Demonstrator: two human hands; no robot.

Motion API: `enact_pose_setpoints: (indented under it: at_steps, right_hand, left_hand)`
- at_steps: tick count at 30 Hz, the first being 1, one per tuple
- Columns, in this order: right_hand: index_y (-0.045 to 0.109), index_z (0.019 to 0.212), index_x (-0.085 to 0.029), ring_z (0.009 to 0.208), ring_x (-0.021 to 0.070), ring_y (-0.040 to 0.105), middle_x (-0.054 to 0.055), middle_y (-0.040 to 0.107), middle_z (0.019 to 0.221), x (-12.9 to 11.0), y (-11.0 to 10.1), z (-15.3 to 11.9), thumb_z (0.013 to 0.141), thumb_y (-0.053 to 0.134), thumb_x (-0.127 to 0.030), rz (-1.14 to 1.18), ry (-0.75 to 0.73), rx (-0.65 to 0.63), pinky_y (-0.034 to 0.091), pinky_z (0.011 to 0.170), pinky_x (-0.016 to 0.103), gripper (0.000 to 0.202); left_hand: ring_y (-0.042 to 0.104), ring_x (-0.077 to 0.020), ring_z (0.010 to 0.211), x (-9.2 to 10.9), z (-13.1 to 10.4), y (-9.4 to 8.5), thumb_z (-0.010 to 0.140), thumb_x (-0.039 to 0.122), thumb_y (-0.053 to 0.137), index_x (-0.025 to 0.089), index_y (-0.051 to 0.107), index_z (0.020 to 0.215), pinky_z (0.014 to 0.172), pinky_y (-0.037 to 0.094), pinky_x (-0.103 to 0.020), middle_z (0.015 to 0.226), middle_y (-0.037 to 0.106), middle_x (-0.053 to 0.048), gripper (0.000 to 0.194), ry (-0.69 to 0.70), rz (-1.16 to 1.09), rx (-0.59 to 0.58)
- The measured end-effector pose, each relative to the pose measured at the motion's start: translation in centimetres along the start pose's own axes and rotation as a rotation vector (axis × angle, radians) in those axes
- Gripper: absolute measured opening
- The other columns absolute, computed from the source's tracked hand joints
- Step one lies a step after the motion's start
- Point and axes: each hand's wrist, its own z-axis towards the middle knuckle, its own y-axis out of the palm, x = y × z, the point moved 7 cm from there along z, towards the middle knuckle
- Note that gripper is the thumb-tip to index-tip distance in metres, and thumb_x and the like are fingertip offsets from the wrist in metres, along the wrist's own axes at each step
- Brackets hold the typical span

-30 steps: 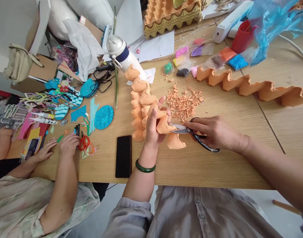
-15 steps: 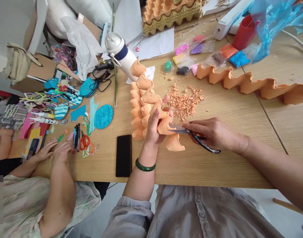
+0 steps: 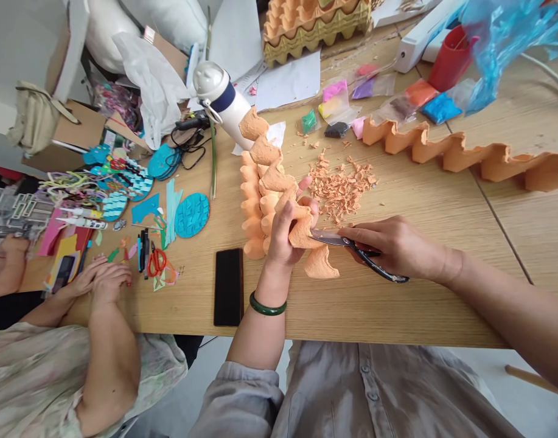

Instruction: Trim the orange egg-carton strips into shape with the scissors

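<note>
Orange carton strip (image 3: 279, 176) at frame ctr, gripped nr lower end by tightly curled L hand (image 3: 283, 240). Black-handled scissors (image 3: 345, 241) in R hand (image 3: 392, 246), bent round handles, w/ blades at strip's edge. Orange shreds (image 3: 340, 185) just above; dark phone (image 3: 228, 287) lower ctr-left, 2nd strip (image 3: 459, 156) upper R of frame.

Rough, matt pulp is seen in the held strip (image 3: 279, 177), smooth metal in the scissor blades (image 3: 330, 238), wood in the tabletop (image 3: 425, 313).

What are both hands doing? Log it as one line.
left hand: grips orange egg-tray strip | right hand: holds scissors at strip's edge | nearby: orange scraps, phone
</note>
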Motion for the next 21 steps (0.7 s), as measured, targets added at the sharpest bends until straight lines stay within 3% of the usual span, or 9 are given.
enact_pose_setpoints:
  at_steps: [5,11,13,18,21]
  right_hand:
    - [0.072,0.116,-0.019,0.054,0.0112,0.053,0.001,0.071,0.073,-0.7,-0.6,0.3,0.103,0.054,-0.025,-0.012,-0.001,0.022,0.034,0.054,0.027,0.023]
    - [0.071,0.105,-0.020,0.052,0.0106,0.048,-0.002,0.065,0.066,-0.8,-1.0,0.4,0.105,0.054,-0.034,-0.001,-0.001,0.023,0.030,0.053,0.028,0.022]
    - [0.071,0.105,-0.020,0.052,0.0112,0.049,-0.001,0.065,0.067,-0.7,-1.0,0.4,0.106,0.053,-0.038,0.005,-0.012,0.013,0.031,0.054,0.028,0.026]
    - [0.072,0.114,-0.019,0.058,0.0145,0.057,0.003,0.070,0.076,0.5,-0.8,0.5,0.100,0.060,-0.061,0.014,0.087,-0.066,0.034,0.057,0.029,0.046]
    - [0.073,0.116,-0.019,0.057,0.0162,0.059,0.003,0.070,0.073,1.0,-1.1,0.5,0.098,0.061,-0.061,0.007,0.167,-0.054,0.033,0.056,0.030,0.047]
  left_hand:
    - [0.060,-0.0209,0.073,-0.2,0.0,-0.3,0.085,0.068,0.074,0.024,0.072,0.131,0.059,0.051,-0.033,0.089,0.066,-0.008,0.064,-0.018,0.022,0.011]
    - [0.051,-0.0141,0.061,-0.1,0.0,0.0,0.077,0.067,0.082,0.027,0.076,0.123,0.047,0.041,-0.025,0.084,0.063,-0.005,0.062,-0.009,0.011,-0.020]
    - [0.049,-0.0130,0.059,-0.1,0.0,0.0,0.078,0.068,0.081,0.027,0.077,0.123,0.045,0.039,-0.025,0.084,0.062,-0.005,0.061,-0.010,0.025,-0.013]
    - [0.058,-0.0189,0.070,-0.2,0.1,-0.7,0.083,0.069,0.075,0.028,0.076,0.126,0.055,0.049,-0.030,0.088,0.066,-0.007,0.059,0.018,0.047,0.028]
    - [0.058,-0.0183,0.069,-0.2,0.2,-0.9,0.083,0.067,0.076,0.028,0.076,0.124,0.056,0.050,-0.031,0.089,0.065,-0.007,0.057,0.029,0.034,0.045]
